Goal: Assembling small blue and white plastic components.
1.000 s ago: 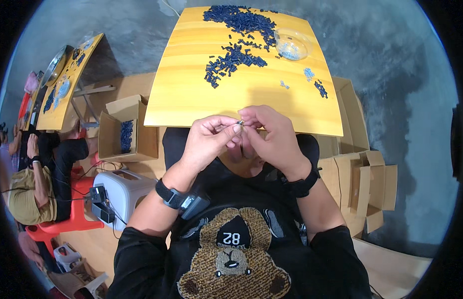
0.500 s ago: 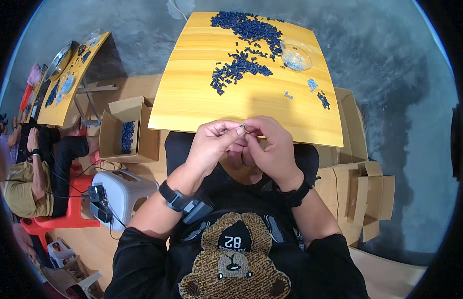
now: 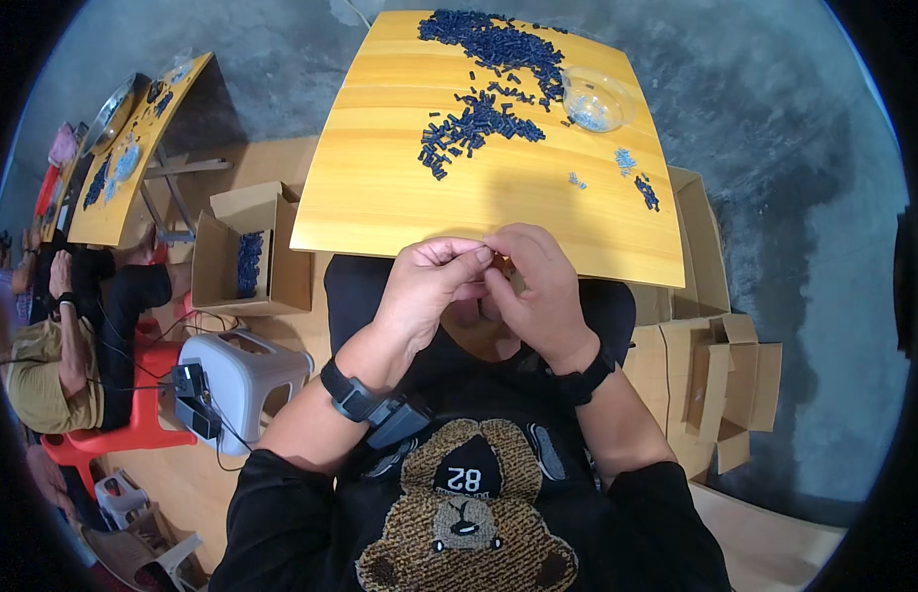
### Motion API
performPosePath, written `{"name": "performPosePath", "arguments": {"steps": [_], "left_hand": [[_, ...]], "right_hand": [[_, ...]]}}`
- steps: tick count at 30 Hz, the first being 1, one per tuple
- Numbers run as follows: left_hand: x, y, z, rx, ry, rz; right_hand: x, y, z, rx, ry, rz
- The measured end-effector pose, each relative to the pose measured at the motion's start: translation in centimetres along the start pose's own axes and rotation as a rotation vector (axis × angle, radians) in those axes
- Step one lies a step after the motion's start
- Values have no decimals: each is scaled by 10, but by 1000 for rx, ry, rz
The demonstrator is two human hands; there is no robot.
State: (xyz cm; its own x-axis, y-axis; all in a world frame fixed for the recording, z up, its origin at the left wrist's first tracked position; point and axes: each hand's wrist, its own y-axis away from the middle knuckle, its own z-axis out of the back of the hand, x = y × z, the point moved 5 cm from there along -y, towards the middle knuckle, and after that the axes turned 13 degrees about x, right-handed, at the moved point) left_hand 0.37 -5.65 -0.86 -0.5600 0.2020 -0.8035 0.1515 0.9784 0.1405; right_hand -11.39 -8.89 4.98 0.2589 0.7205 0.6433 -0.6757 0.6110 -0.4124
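Note:
My left hand (image 3: 429,281) and my right hand (image 3: 540,288) meet fingertip to fingertip over the near edge of the yellow wooden table (image 3: 380,178). Both are closed in a pinch; whatever they hold is tiny and mostly covered by the fingers. Beyond them lies a scattered pile of small dark cylindrical pieces (image 3: 479,126), with a larger heap (image 3: 498,49) behind it. To the right are a clear round bowl (image 3: 622,97) with small pale pieces inside, a little pale cluster (image 3: 625,161), a few loose pale pieces (image 3: 576,181) and a small dark group (image 3: 647,192).
A cardboard box (image 3: 207,261) with dark pieces stands left of the table, near a grey plastic stool (image 3: 252,370) carrying black adapters and cables. Open cardboard boxes (image 3: 745,380) are at the right. Another person (image 3: 49,365) sits far left on a red stool (image 3: 148,395), by a second table (image 3: 133,197).
The fingertips have drawn closer together, and the small thing that showed between them is now mostly covered. The whole view has shifted slightly; the piles look unchanged.

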Motion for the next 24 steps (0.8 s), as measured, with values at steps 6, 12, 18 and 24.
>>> {"name": "performPosePath", "arguments": {"steps": [6,12,18,24], "left_hand": [[5,2,2,-4,-7,33],[1,6,7,-61,4,17],[-8,7,5,-87,-111,13],[-8,9,-6,-33,-102,5]], "right_hand": [[-2,1,0,53,12,5],[36,-5,32,215,-366,-126],[135,-11,64,538,-728,523],[154,15,74,308,-836,834]]}}
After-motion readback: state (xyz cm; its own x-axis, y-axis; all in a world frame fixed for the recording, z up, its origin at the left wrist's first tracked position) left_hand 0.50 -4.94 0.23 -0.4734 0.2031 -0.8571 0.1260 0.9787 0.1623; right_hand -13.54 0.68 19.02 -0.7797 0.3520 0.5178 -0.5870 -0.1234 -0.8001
